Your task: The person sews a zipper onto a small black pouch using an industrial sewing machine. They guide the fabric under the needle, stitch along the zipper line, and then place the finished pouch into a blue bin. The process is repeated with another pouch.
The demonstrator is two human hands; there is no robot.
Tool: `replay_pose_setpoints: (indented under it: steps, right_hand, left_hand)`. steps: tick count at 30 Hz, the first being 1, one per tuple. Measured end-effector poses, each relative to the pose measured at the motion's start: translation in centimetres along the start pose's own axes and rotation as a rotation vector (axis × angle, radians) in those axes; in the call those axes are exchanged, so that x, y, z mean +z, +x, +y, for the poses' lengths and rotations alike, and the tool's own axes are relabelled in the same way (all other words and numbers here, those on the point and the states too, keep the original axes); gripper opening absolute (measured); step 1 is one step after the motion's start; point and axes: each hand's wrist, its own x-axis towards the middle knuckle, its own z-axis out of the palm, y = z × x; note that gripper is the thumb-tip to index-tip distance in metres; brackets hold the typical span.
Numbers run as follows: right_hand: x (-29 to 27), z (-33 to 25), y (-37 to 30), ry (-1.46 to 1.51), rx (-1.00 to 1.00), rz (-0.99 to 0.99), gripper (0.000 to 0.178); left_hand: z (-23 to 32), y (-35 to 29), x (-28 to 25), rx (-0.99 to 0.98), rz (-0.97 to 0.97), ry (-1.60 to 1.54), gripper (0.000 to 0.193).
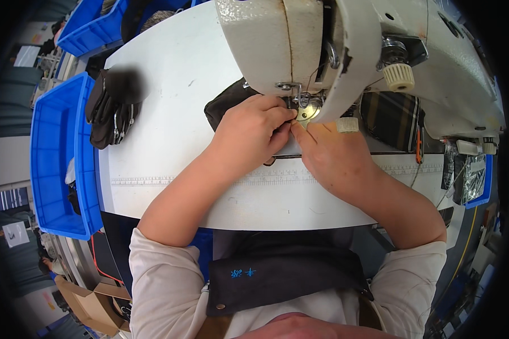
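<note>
Dark fabric piece (pixel 223 106) lies flat on the white sewing table (pixel 164 135), left of the needle area of the white sewing machine (pixel 254 39), partly covered by the left hand (pixel 251 127). Left hand: curled over the fabric, thumb and forefinger pinching it beside the presser foot (pixel 303 100). Right hand (pixel 336 155): palm down, forefinger pointing in at the shiny needle plate (pixel 307 113), tip just beside the left fingertips; cannot tell whether it grips or only presses, underside hidden. Both forearms cross the printed ruler strip (pixel 133 181) along the near side of the table.

Right of the needle area: striped dark fabric (pixel 387 120), with orange-handled snips (pixel 419 146) at its right edge. Far left on table: pile of dark zippered pieces (pixel 103 116), partly blurred by a dark spot, next to a blue bin (pixel 86 175). Open cardboard box (pixel 87 305) lower left.
</note>
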Motion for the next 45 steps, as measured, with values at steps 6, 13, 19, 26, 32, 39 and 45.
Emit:
replay_pose_setpoints:
  steps: [6,13,19,26,32,39,45]
  right_hand:
    - [0.5,0.0,-0.1,-0.016,0.012,0.017,0.028]
    - [0.4,1.2,-0.1,0.041,0.115,0.045,0.017]
    - [-0.7,1.9,-0.2,0.115,0.113,0.034,0.017]
    - [0.3,1.5,0.0,0.087,0.141,0.007,0.019]
    - [-0.2,1.4,0.0,0.045,0.101,0.009,0.019]
    - [-0.3,1.7,-0.4,-0.009,0.125,0.003,0.017]
    - [-0.9,2.2,-0.2,0.015,0.133,-0.090,0.018]
  left_hand:
    - [0.5,-0.2,0.2,0.051,-0.019,0.111,0.026]
    - [0.4,-0.2,0.1,0.069,-0.065,0.152,0.021]
    - [0.4,-0.3,0.3,0.075,-0.038,0.167,0.022]
    - [0.6,-0.4,0.4,0.087,-0.019,0.166,0.023]
    - [1.0,-0.4,0.6,0.073,-0.016,0.195,0.024]
    - [1.0,-0.1,1.0,0.031,0.030,0.214,0.020]
    - [0.3,0.2,-0.1,-0.028,-0.018,0.072,0.017]
